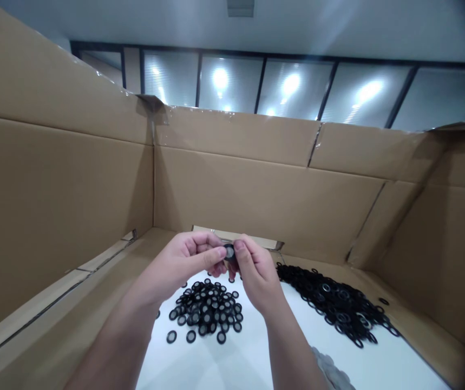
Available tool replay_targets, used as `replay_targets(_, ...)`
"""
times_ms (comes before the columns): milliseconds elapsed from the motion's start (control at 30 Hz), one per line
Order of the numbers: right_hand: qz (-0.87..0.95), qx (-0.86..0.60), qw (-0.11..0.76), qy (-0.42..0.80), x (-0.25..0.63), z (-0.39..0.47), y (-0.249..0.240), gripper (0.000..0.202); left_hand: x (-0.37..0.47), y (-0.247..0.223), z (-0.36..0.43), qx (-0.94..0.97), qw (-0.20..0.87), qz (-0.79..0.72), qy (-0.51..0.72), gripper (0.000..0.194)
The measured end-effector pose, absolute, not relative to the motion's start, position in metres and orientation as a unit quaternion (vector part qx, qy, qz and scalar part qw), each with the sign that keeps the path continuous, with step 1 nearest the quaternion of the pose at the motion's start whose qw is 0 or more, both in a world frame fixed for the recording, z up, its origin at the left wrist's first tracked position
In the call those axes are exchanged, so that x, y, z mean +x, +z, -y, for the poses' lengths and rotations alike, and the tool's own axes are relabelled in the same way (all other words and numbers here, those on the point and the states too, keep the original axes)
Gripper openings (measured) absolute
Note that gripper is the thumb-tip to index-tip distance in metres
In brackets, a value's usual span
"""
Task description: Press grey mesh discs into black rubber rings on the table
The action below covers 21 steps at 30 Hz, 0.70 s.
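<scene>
Between my two hands is a small black ring with a grey disc in its middle (pixel 229 252), raised above the white sheet. My left hand (pixel 194 254) pinches its left edge between thumb and fingers. On the opposite edge, my right hand (pixel 254 265) grips it the same way. Below and left of the hands lies a pile of black rings with grey centres (pixel 208 309), a few of them loose in front. Farther right spreads a heap of open black rings (pixel 333 298). Grey discs (pixel 332 371) show partly from behind my right forearm.
Tall cardboard walls (pixel 232 189) enclose the work area at the left, back and right. A white sheet (pixel 211 371) covers part of the cardboard floor. A cut slot with a flap (pixel 256 238) sits low in the back wall. Beyond are windows (pixel 232 81).
</scene>
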State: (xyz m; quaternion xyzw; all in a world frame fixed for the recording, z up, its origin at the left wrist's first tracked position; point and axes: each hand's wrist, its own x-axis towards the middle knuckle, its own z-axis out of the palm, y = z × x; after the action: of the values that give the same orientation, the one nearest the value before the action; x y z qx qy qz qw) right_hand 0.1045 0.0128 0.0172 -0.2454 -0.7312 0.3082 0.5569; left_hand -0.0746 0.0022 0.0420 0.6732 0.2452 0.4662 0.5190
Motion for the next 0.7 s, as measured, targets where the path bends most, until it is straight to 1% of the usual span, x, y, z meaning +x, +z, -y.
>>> replay_targets(67,0.760,-0.251,0.537,0.267,0.112,-0.012,0.021,0.018,-0.074,0.042,-0.004,0.666,0.501,-0.270,0.482,0.017)
replay_targets(100,0.777,-0.250,0.522,0.248,0.116,-0.011,0.023,0.018,-0.074,0.042,-0.005,0.663,0.495,-0.277,0.488,0.016)
replay_targets(167,0.809,-0.249,0.493,0.204,0.121,-0.009,0.027,0.034,-0.073,0.042,-0.007,0.665,0.489,-0.281,0.489,0.014)
replay_targets(233,0.830,-0.251,0.472,0.159,0.124,-0.007,0.030,0.040,-0.072,0.042,-0.008,0.672,0.487,-0.278,0.483,0.012)
replay_targets(400,0.838,-0.270,0.461,0.110,0.123,-0.002,0.033,0.035,-0.071,0.039,-0.010,0.676,0.484,-0.289,0.475,0.011)
replay_targets(567,0.820,-0.309,0.469,0.109,0.120,0.001,0.033,0.023,-0.069,0.037,-0.010,0.677,0.501,-0.274,0.465,0.014)
replay_targets(633,0.814,-0.319,0.472,0.115,0.119,0.001,0.033,0.025,-0.067,0.037,-0.010,0.675,0.509,-0.266,0.463,0.016)
replay_targets(700,0.819,-0.313,0.466,0.117,0.119,0.001,0.033,0.031,-0.067,0.038,-0.011,0.673,0.511,-0.260,0.468,0.018)
